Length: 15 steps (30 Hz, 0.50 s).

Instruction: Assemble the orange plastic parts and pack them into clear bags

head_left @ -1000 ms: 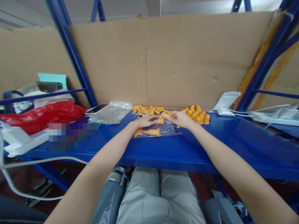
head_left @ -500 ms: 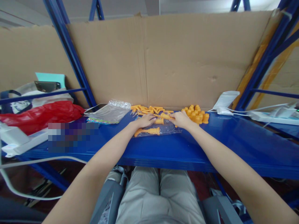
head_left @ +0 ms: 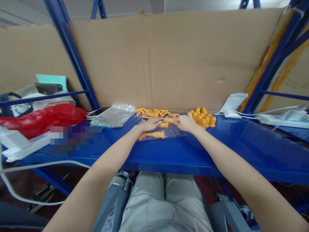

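Note:
My left hand point(head_left: 151, 124) lies with fingers stretched flat on a small clear plastic bag point(head_left: 173, 131) on the blue shelf point(head_left: 236, 145). Inside the bag rests an orange plastic piece point(head_left: 152, 135). My right hand point(head_left: 184, 122) pinches another orange piece point(head_left: 169, 120) at the bag's far edge, pointing it toward my left fingers. Behind my hands lie a heap of thin orange parts point(head_left: 153, 112) and, to the right, a cluster of stubby orange caps point(head_left: 202, 118).
A stack of clear bags point(head_left: 113, 116) and a phone point(head_left: 98, 111) lie to the left, beside a red bag point(head_left: 41, 119) and white power strip point(head_left: 21, 146). White pouch point(head_left: 233, 102), cables and another power strip point(head_left: 282, 120) sit right. Cardboard point(head_left: 193, 61) backs the shelf.
My right hand has carried the orange piece slightly left, toward the left hand on the bag. The left hand has hardly moved.

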Motion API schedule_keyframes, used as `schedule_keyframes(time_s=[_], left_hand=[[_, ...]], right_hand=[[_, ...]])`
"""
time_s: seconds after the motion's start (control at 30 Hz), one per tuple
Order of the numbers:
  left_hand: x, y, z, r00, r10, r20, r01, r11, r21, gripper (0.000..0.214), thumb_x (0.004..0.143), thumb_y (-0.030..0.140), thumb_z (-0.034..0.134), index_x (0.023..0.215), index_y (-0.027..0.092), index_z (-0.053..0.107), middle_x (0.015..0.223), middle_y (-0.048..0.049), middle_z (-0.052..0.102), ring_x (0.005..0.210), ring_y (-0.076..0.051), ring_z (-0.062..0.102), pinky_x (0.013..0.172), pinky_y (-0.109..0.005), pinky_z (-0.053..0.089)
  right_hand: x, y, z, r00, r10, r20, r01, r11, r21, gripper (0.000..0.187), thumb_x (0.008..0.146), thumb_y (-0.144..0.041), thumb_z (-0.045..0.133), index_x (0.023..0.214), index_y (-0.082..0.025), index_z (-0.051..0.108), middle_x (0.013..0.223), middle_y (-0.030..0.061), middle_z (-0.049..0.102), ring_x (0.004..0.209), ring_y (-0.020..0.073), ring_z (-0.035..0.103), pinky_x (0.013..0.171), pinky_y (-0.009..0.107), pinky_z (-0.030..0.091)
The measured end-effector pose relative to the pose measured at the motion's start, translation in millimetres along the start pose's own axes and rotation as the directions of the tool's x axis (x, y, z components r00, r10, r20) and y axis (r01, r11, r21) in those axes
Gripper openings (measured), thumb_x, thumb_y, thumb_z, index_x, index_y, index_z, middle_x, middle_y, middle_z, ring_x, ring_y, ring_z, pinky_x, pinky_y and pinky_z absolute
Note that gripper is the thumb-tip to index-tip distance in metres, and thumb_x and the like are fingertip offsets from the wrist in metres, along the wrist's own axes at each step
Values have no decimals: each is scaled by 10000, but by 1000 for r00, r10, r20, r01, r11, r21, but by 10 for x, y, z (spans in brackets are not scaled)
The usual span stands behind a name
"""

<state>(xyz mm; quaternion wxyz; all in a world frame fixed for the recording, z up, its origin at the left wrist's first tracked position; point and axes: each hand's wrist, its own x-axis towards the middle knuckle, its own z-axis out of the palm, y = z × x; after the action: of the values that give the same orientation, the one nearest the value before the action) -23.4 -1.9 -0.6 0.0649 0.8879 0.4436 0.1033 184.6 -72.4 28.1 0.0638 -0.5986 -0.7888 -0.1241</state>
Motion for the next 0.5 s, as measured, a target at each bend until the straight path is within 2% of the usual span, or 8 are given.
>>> schedule_keyframes(time_s=[0.2,0.37,0.5], left_hand=[[-10,-36,-30,999,19,-33,-20,999,-35,496,958,417,265,1286,185,555,1436,-64,513,1329,-212,447,1114,-320,309],[21,-133,-64,999,-16,-34,15,1000,-16,389,925,359,347,966,171,685,1117,-109,703,1037,-248,626,942,-351,456],[50,-206,-48,998,-51,-44,51,999,-12,286,864,316,449,831,168,691,941,-110,724,884,-247,648,836,-357,494]], right_hand=[[7,35,-11,1000,-9,19,8,1000,17,293,915,-259,437,887,-226,726,949,86,745,999,277,648,824,393,367],[32,85,42,998,-54,19,52,991,123,244,884,-280,488,870,-250,730,988,42,741,988,264,644,806,372,376],[20,64,33,997,-64,50,59,993,103,233,884,-290,507,841,-221,726,920,65,740,948,264,648,802,375,367]])
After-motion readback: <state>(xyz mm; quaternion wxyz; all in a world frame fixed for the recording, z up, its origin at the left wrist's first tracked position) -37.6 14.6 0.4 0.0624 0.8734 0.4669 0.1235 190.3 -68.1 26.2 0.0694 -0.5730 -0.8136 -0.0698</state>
